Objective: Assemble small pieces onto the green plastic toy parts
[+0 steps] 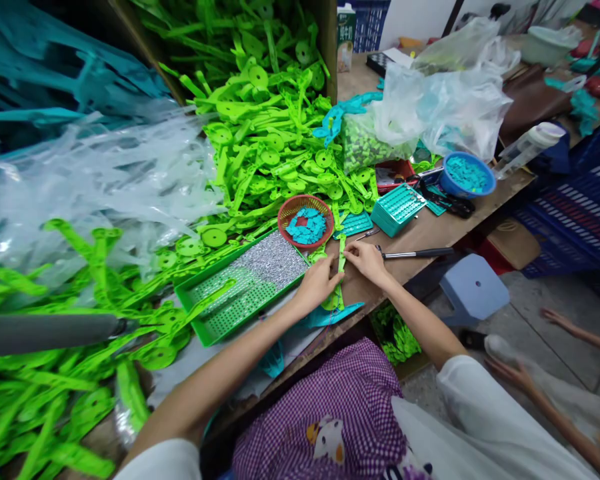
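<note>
My left hand [319, 283] is closed, its thumb and fingers pinching a long lime-green plastic part [341, 257] at the bench's front edge. From the other side, my right hand [367, 261] is closed with its fingertips on the same part; whether they also pinch a small piece is too fine to tell. Left of my hands lies a green perforated tray [205, 337] partly filled with small silvery metal pieces [270, 260]. Just behind them stands a red basket [283, 230] with flat teal pieces. A tool with a black handle and metal shaft [423, 253] lies beside my right hand.
Lime-green parts [265, 153] heap across the back and left. A teal box [397, 210] holds rows of small metal pieces. A blue bowl [485, 190], clear plastic bags [440, 107] and a bottle [527, 150] stand right. Another person's hand [515, 373] shows beside a blue stool [475, 290].
</note>
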The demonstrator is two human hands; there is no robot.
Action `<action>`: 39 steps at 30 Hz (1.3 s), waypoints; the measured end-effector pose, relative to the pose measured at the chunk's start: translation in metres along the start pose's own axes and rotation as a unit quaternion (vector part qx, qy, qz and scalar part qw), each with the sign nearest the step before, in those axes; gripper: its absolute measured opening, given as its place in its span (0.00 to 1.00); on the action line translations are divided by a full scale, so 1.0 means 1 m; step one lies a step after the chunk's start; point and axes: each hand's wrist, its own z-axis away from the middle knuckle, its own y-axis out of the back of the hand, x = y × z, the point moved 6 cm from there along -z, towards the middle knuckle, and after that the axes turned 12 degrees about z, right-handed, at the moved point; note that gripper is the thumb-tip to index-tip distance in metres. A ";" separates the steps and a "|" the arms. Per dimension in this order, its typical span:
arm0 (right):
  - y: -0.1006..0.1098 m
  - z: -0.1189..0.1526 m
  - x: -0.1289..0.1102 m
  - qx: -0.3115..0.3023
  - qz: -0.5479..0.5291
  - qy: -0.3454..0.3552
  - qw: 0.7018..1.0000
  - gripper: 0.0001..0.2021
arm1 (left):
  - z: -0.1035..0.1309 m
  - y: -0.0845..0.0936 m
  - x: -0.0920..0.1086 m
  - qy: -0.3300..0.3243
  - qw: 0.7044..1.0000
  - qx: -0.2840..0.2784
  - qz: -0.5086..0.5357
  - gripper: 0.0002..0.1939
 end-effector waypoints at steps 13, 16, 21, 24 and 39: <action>-0.002 -0.009 0.002 -0.104 0.066 -0.042 0.991 0.08 | -0.004 -0.006 -0.005 0.012 1.000 -0.024 0.002 0.25; -0.002 -0.015 0.001 -0.115 0.080 -0.068 0.988 0.08 | -0.005 -0.006 -0.004 0.011 1.000 -0.019 0.011 0.25; -0.012 -0.037 -0.001 -0.251 0.050 -0.058 0.965 0.05 | -0.007 -0.011 -0.005 0.031 0.998 -0.037 0.033 0.25; -0.017 -0.050 -0.003 -0.324 0.042 -0.061 0.943 0.05 | -0.008 -0.012 -0.006 0.047 0.997 -0.049 0.043 0.27; -0.011 -0.030 0.004 -0.164 -0.015 0.076 0.983 0.06 | -0.001 -0.010 -0.016 0.061 0.988 -0.026 0.141 0.34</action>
